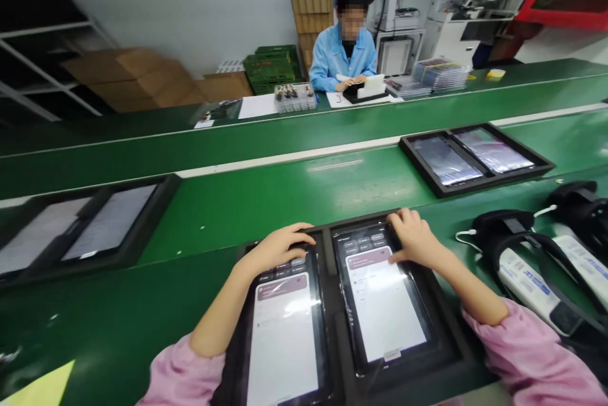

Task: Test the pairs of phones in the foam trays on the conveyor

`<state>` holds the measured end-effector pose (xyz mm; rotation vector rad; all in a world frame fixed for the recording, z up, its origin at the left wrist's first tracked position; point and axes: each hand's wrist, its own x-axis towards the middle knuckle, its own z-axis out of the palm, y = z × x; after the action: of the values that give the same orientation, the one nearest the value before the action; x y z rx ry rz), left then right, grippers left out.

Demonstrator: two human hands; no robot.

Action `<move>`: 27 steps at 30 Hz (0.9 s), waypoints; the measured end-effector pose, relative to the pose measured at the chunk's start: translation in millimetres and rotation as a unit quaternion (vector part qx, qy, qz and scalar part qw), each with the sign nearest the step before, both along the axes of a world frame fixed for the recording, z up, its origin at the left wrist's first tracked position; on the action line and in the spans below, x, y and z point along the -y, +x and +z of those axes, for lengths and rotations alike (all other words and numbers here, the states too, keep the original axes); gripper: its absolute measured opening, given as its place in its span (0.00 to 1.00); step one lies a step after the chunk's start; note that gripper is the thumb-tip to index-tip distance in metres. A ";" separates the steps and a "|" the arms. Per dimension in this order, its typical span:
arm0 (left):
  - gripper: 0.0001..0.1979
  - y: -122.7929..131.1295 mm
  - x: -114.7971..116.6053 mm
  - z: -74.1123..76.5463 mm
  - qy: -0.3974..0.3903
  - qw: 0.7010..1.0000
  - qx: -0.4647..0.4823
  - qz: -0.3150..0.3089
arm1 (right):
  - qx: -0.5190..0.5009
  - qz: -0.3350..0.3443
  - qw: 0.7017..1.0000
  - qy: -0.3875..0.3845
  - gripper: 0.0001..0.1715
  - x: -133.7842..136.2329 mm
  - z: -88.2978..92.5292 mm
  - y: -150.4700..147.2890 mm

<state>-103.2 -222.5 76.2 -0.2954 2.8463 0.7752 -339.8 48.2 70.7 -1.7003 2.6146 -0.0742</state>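
Observation:
Two lit tablets lie side by side in a black two-slot tray (335, 304). Over the top of the left tablet (285, 342) my left hand (278, 249) is spread, fingers apart and tips near the tablet's upper right corner. My right hand (414, 240) rests at the upper right corner of the right tablet (387, 311). Its thumb lies over the screen, while the other fingers reach to the tray's far rim. Both screens show dark buttons on top and a white panel below. Neither hand is closed around anything visible.
Another tray (475, 159) with two tablets stands at the back right, a third tray (90, 228) at the left. Black headsets (527, 254) with white cables lie on the right. A yellow sheet (40, 387) is near my left. A co-worker (344, 57) sits behind the far bench.

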 end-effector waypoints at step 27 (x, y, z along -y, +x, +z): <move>0.23 -3.6 -75.5 -9.0 -0.160 0.973 0.034 0.163 | 0.002 -0.025 0.961 -0.274 0.24 -53.5 -73.9 13.6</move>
<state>-106.8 -147.0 67.2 -0.8346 2.8849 0.3382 -326.2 101.7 -3.2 -1.7477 2.8049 -0.8764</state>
